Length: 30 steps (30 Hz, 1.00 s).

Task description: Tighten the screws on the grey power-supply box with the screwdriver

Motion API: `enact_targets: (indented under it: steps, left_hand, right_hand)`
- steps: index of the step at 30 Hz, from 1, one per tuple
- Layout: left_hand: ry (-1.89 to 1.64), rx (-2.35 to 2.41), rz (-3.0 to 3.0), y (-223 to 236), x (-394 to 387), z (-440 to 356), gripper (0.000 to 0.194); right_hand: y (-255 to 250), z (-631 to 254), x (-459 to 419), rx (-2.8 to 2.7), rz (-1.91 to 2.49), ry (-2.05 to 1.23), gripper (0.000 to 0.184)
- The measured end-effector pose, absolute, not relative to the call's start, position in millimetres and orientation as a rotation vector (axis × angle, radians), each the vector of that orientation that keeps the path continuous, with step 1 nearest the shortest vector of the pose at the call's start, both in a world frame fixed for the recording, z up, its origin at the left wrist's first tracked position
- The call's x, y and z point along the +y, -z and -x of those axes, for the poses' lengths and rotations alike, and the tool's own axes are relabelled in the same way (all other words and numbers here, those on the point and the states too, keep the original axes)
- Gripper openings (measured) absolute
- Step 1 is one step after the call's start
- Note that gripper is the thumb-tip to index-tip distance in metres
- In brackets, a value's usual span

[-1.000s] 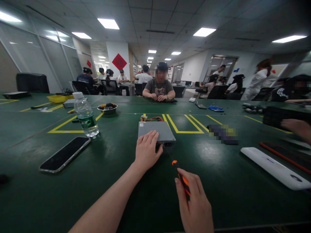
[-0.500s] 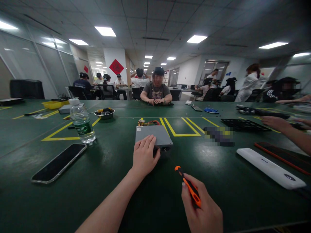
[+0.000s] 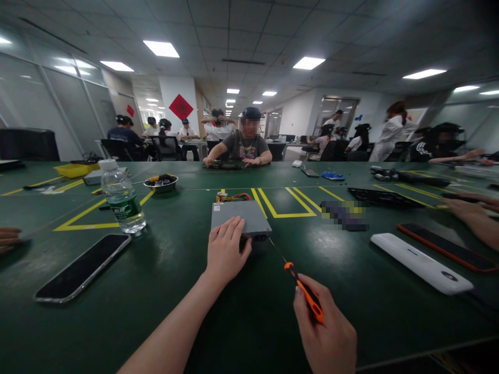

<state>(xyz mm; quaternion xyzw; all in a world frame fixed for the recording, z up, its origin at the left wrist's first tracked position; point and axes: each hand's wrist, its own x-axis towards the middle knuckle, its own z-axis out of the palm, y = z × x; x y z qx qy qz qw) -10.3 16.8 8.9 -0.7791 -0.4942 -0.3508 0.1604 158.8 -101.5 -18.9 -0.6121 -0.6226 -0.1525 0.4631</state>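
A grey metal computer power supply [image 3: 249, 212] sits on the green table, its bundle of coloured wires [image 3: 234, 197] at the far side. My left hand [image 3: 226, 244] grips its near left part, fingers over the top and thumb down at the front face by the socket. In my right hand [image 3: 327, 322] is a screwdriver [image 3: 306, 293] with an orange and black handle. Its thin shaft points up and left, the tip close to the unit's near right corner; whether it touches, I cannot tell.
To the left are a water bottle [image 3: 123, 200], a phone [image 3: 83, 267] and a metal bowl of tools [image 3: 166, 183]. A white device [image 3: 421, 262] and an orange-edged phone [image 3: 444, 246] lie right. One person [image 3: 249, 143] sits opposite; another's hand [image 3: 10, 239] shows at left.
The screwdriver's tip has come nearer the power supply's front right corner. My left hand keeps its hold. The view has turned slightly right, and another person's hand has appeared at the left edge.
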Motion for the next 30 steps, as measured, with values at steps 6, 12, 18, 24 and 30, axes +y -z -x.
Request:
enact_targets:
  steps: [6,12,18,24,30]
  left_hand:
    - [0.989,-1.416,2.231,-8.7,17.0,10.3,0.04]
    - [1.003,-1.409,2.227,-7.1,18.1,10.3,0.039]
    - [1.001,-1.41,2.224,-6.9,18.0,9.8,0.039]
    - [0.999,-1.424,2.215,-7.7,17.6,9.1,0.039]
    - [0.993,-1.42,2.227,-9.9,15.9,9.2,0.039]
  right_hand:
    - [23.2,-159.5,-100.5,-1.552,1.51,0.372,0.026]
    - [23.0,-158.3,-100.2,-1.547,1.519,0.398,0.024]
    - [21.3,-154.9,-98.4,-1.558,1.309,0.43,0.025]
    - [24.7,-161.1,-99.4,-1.563,1.249,0.548,0.018]
    - [22.9,-164.1,-102.9,-1.642,1.451,0.348,0.027]
